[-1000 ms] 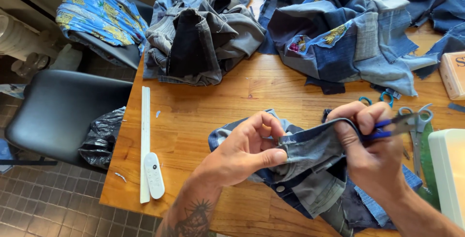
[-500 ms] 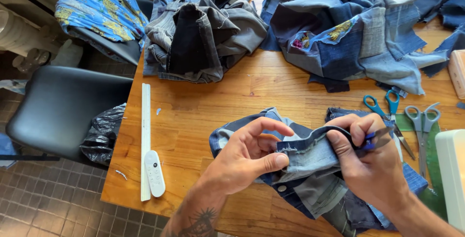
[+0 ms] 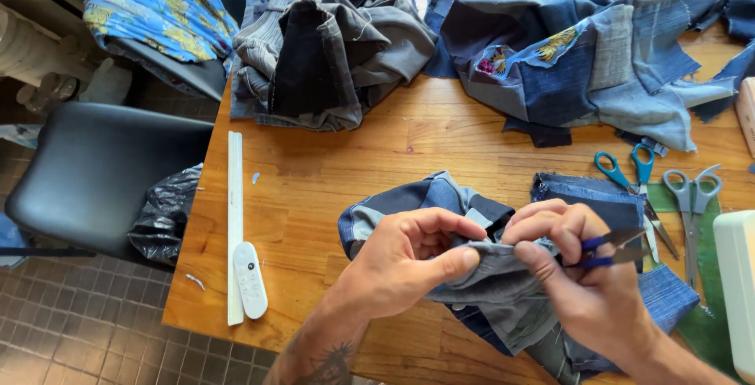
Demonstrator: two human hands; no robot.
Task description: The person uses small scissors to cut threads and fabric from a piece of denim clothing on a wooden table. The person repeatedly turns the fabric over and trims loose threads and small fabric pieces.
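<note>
Left hand: closed in a pinch on the denim, at the fold.
Right hand: closed around blue snips; fingers also pinch the fold.
Denim: on the bench, front edge, between both hands.
Fold axis: 9 to 3 o'clock.
Snips: tips point to 3 o'clock, away from the fold.
Nearer hand: both touch it.

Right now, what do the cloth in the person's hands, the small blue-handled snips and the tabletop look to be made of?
The folded blue-grey cloth looks like denim: woven, matte, with stitched seams and a frayed edge. The small blue-handled snips in the right hand seem to have bare metal blades and probably plastic grips. The tabletop looks like smooth-finished wood, with visible grain and plank joints.
</note>
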